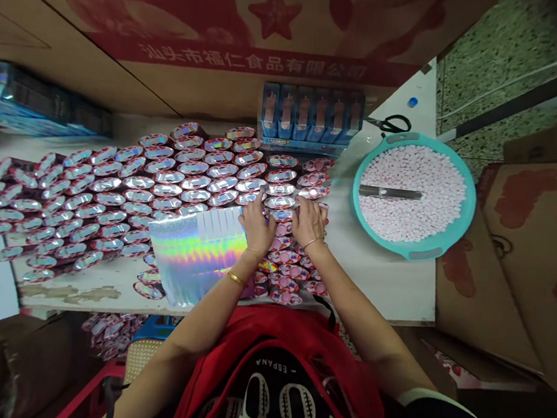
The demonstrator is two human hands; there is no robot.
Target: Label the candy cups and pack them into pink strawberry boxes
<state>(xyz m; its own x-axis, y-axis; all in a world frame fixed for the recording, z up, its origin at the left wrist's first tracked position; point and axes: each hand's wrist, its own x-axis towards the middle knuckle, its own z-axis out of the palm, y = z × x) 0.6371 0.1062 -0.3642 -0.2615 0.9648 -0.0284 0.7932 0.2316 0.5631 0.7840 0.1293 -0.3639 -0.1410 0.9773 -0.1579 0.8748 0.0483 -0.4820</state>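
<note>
Small oval-topped containers stand in dense rows across the white table; many carry shiny silver tops, such as this container. My left hand rests over the rows near the right end, index finger stretched forward and thumb out to the side. Beside its wrist lies a stack of holographic sticker sheets, with pale strips along the upper right part. My right hand is over the neighbouring containers, fingers spread and touching their tops. Between the two thumbs is one oval container. Nearer my body, pink-topped containers show no silver top.
A turquoise basin of small white pieces, with a dark bar on them, stands at right. Behind are scissors, a blue display box and large cartons. More blue boxes sit at far left.
</note>
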